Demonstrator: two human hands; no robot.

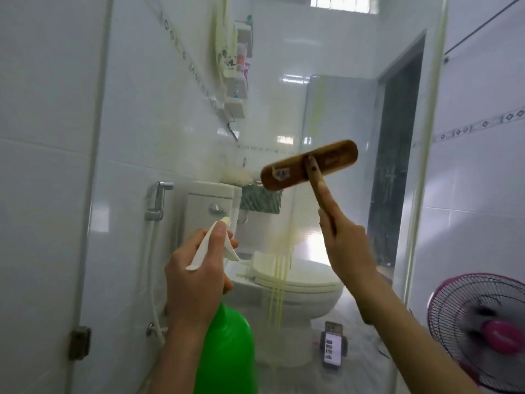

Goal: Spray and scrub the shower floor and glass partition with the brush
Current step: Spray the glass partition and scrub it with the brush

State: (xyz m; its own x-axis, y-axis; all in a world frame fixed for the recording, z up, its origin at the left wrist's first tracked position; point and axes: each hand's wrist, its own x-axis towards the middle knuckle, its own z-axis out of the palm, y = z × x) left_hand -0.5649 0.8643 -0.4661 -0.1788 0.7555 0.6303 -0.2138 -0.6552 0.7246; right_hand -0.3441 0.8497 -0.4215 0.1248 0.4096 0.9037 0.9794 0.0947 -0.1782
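White toilet (301,297) centre; phone (333,351) propped upright beside its base; pink fan (483,331) far right; bidet sprayer (157,200) left.

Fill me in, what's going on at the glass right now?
The person's left hand grips a green spray bottle by its trigger head, while the right hand holds a wooden brush by the handle, its head raised at the glass partition. Yellowish cleaner streaks run down the glass.

- I see a pale marbled floor (366,371); it's the main thing carrying anything here.
- White toilet (298,297) stands on it, against the tiled wall.
- Phone (333,349) is propped upright in a dark stand on the floor, just beside the toilet base, screen lit.
- Pink fan (483,331) is at far right; its base is out of frame, so I can't confirm its footing.
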